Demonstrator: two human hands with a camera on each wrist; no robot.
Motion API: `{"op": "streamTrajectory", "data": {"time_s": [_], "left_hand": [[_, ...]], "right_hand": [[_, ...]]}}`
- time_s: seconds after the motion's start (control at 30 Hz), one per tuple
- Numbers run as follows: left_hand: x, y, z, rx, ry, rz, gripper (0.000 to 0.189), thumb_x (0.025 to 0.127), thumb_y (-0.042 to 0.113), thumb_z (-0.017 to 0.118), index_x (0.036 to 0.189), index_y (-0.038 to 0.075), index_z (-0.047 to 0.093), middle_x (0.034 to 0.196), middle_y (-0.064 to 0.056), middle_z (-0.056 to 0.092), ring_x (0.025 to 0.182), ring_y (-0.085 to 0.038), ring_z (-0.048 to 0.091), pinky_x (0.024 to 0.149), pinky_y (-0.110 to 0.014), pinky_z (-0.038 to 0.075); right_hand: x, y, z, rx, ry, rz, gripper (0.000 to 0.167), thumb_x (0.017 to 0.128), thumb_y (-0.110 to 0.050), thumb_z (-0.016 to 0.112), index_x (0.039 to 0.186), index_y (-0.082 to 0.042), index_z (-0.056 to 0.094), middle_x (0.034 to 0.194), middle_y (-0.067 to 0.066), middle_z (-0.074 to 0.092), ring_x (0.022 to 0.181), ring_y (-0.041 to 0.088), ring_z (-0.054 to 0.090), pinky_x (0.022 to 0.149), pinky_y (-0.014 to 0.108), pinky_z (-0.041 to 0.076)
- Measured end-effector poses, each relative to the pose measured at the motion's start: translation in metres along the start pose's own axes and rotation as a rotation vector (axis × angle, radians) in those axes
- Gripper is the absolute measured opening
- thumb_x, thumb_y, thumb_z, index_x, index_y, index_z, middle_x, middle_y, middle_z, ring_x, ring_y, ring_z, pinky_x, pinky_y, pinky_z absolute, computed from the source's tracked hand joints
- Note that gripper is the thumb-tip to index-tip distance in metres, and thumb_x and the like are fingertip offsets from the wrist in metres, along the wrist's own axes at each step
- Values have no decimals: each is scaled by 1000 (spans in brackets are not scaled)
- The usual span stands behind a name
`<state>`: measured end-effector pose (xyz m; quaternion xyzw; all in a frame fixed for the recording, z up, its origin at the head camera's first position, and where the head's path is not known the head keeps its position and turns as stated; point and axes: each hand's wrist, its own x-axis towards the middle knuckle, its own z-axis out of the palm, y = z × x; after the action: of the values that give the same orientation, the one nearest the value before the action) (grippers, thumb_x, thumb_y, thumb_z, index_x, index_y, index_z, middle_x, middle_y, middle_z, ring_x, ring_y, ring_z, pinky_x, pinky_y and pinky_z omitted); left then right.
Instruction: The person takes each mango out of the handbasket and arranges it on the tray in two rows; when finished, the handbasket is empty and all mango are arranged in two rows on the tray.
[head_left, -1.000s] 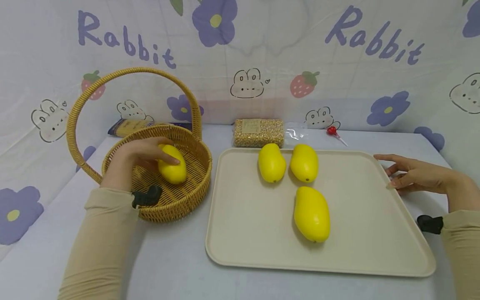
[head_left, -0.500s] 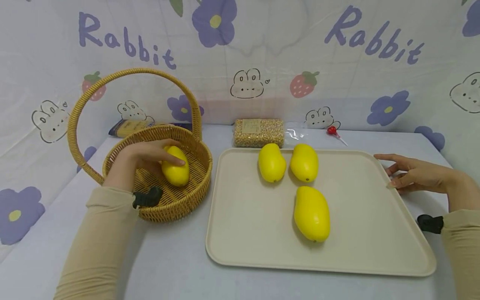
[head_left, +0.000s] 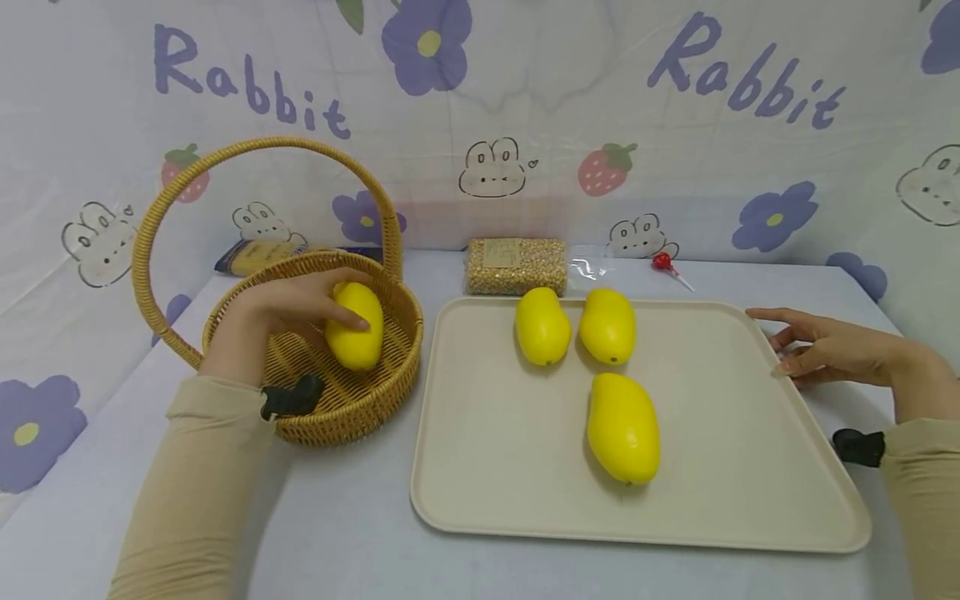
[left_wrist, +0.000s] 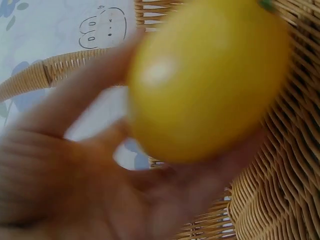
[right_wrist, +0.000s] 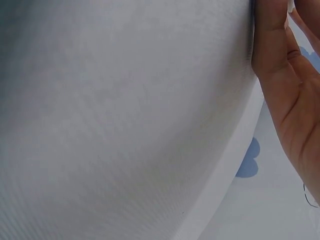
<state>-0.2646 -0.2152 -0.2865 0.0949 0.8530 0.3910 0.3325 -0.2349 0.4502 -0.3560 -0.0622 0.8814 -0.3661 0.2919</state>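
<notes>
My left hand (head_left: 303,302) is inside the wicker basket (head_left: 390,400) and grips a yellow mango (head_left: 363,350), thumb along one side and fingers along the other. In the left wrist view the mango (left_wrist: 210,80) fills the upper middle, close to the woven wall; a green spot shows at its end. My right hand (head_left: 840,346) rests at the right edge of the beige tray (head_left: 510,450), fingers loosely bent, thumb and index fingertips at the rim. On the tray lie three more mangoes: back left (head_left: 542,327), back middle (head_left: 608,327) and front (head_left: 624,429).
The basket's tall handle (head_left: 277,142) arches over my left wrist. Behind the tray lies a clear bag of yellow kernels (head_left: 532,267), with a red lollipop (head_left: 662,262) to its right. A yellow and dark package (head_left: 255,257) sits behind the basket. A printed curtain (head_left: 525,83) hangs at the back.
My left hand has shifted the gripped mango slightly to the right within the basket, then slightly up in the head view. My right hand, the tray and its mangoes stay put.
</notes>
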Motion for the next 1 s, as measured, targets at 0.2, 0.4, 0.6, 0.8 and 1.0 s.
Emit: {"op": "streamTrajectory", "data": {"time_s": [0.2,0.4,0.6,0.8,1.0], "left_hand": [[-10,15,-1,-102,-33,124,71,94,22,67,152,28,26,148,-17,32,118,-30,53,96,-45,56],[-21,33,0,-184,-83,223,68,94,12,62,150,28,27,141,-17,39,107,-27,60,89,-40,59],[-31,55,8,-198,-114,287,71,94,7,60,151,31,25,140,-19,40,102,-26,65,90,-37,59],[-38,77,22,-208,-109,356,72,93,6,60,151,33,26,140,-20,43,101,-27,66,86,-37,60],[-39,95,39,-222,-96,391,73,91,5,62,150,34,29,143,-18,43,105,-30,65,88,-41,60]], "right_hand": [[1,-1,1,1,3,-1,91,91,-18,67,159,-24,7,126,11,42,98,3,55,82,25,56],[2,1,0,2,7,9,91,90,-19,68,159,-24,9,128,13,41,99,4,56,83,26,56],[0,3,-1,13,-3,3,89,92,-18,66,159,-28,9,126,10,42,100,4,56,84,25,56],[0,2,-1,8,-6,10,89,91,-18,67,159,-28,9,124,7,44,99,4,56,84,25,56],[0,1,-1,8,-4,4,89,91,-17,66,159,-28,9,123,6,44,99,4,56,83,25,56]]}}
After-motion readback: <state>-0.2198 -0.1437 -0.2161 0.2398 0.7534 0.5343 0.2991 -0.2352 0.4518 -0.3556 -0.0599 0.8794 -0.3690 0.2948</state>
